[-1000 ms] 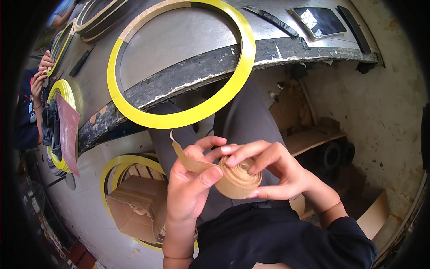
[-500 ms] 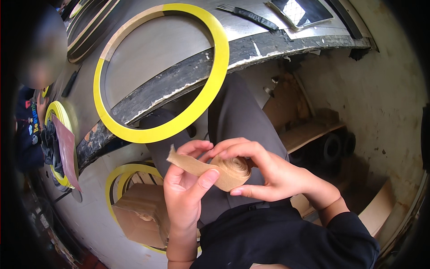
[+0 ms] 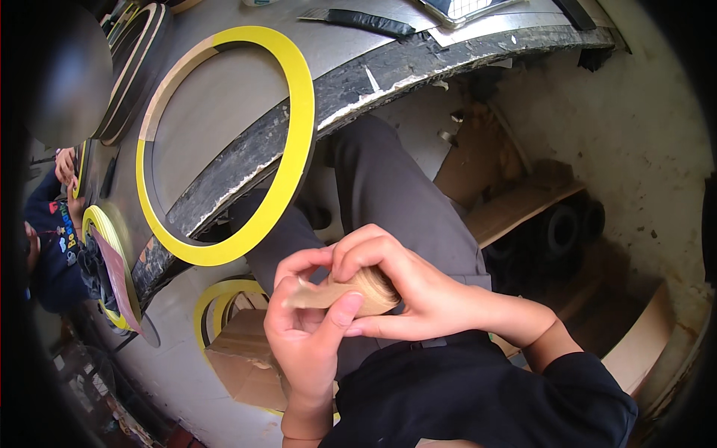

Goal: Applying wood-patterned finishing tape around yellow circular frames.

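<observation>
Above my lap, both hands are closed on a roll of tan tape (image 3: 371, 292). My right hand (image 3: 403, 280) wraps the roll, fingers over its top and thumb below. My left hand (image 3: 310, 317) pinches the strip that leads off the roll between thumb and fingers. The strip's free end lies against the left palm and looks blurred. Beyond my hands, a large yellow ring (image 3: 301, 112) rests on the table and juts over its near edge. Part of that ring, at its upper left, is covered in tan and dark grey.
The table (image 3: 216, 112) has a chipped black edge (image 3: 336, 104). On it lie a black-handled tool (image 3: 362, 21) and a tablet-like panel (image 3: 467, 9). Cardboard box (image 3: 243, 358) and yellow rings (image 3: 205, 310) sit below left. A co-worker's hands (image 3: 69, 175) show at far left.
The view has shifted, and the yellow ring appears further left. The roll has tilted so its coiled face shows less. The strip's free end has dropped toward my left palm.
</observation>
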`<state>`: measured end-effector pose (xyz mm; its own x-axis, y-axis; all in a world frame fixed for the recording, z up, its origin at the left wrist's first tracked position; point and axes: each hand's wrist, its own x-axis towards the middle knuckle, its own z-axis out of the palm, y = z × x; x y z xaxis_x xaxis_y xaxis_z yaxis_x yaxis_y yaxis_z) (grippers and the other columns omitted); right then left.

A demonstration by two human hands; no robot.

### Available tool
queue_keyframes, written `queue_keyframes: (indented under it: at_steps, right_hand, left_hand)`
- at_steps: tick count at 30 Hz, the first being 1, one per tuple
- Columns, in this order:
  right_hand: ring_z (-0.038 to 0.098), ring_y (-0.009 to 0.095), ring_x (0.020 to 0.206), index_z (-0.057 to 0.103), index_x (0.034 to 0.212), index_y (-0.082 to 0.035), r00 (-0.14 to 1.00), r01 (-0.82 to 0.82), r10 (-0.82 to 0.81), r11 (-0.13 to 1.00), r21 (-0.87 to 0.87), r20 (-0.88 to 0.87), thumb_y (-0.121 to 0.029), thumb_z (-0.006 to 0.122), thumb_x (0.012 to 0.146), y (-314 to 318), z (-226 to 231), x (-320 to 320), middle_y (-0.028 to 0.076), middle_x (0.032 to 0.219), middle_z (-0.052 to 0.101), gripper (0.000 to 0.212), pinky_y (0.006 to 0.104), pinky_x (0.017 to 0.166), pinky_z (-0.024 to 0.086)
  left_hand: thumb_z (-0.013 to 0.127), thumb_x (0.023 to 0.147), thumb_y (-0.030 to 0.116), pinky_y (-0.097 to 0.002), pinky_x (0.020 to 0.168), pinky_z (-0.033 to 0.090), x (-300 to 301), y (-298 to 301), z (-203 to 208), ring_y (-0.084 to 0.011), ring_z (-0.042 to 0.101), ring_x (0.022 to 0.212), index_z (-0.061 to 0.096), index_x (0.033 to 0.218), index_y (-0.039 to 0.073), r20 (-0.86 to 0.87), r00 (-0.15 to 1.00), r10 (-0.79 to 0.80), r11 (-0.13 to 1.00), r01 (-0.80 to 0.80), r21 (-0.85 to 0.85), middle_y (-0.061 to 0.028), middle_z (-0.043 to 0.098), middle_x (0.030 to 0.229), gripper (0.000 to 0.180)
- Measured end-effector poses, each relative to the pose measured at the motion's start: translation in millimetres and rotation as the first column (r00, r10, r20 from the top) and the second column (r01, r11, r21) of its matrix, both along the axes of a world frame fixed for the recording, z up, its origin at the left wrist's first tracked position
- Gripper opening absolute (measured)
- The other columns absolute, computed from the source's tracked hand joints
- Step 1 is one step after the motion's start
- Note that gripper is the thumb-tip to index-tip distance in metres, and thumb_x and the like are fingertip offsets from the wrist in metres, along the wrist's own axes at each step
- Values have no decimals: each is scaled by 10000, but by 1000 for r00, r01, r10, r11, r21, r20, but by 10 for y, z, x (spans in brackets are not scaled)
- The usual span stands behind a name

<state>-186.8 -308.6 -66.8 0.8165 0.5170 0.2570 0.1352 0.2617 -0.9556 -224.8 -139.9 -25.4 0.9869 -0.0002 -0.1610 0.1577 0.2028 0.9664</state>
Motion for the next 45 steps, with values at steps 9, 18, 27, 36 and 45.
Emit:
queue_keyframes:
  at_steps: [9, 18, 27, 36, 45]
  right_hand:
    - [547, 276, 1133, 550, 1146, -32, 998, -16, 14, 1000, 22, 53, -141, 695, 931, -37, -37, 58, 128, 1221, 528, 282, 371, 968, 445]
    - [644, 157, 1001, 616, 1158, -5, 829, 52, -41, 999, 4, -557, -189, 622, 983, -11, -41, 192, 54, 1204, 532, 254, 294, 879, 492]
    - [575, 118, 1044, 685, 1136, -5, 859, 45, -35, 999, 8, -511, -205, 648, 1003, 352, -250, 221, 35, 1112, 559, 242, 277, 912, 458]
    - [538, 146, 1215, 612, 1279, 2, 889, 56, 1, 992, 110, -459, -140, 633, 999, 530, -293, 253, 69, 1311, 567, 315, 313, 1031, 429]
    - [546, 211, 1209, 668, 1228, 2, 964, 90, -67, 993, 75, -259, -134, 626, 966, 505, -201, 278, 111, 1308, 579, 298, 362, 1035, 433]
  left_hand:
    - [786, 847, 18, -351, 984, 507, 125, -59, 77, -207, 605, 1105, 567, 985, 21, -49, 999, 24, 985, -15, 169, -127, 535, 1238, 259]
    - [829, 804, 221, -399, 919, 394, 558, 223, 124, -271, 547, 1035, 654, 1185, 78, 534, 803, -265, 97, -529, 843, -63, 602, 1099, 444]
    - [768, 838, 223, -403, 905, 392, 437, 572, -141, -219, 558, 908, 728, 1099, 94, 598, 717, -360, 303, -516, 801, -14, 629, 971, 294]
    - [775, 786, 192, -418, 919, 400, 454, 533, 114, -266, 554, 921, 710, 1111, 80, 494, 766, -411, 304, -396, 866, -53, 618, 980, 350]
    - [776, 817, 138, -373, 846, 428, 382, 459, -49, -246, 538, 897, 734, 1105, 50, 519, 804, -291, 351, -415, 839, -38, 543, 944, 304]
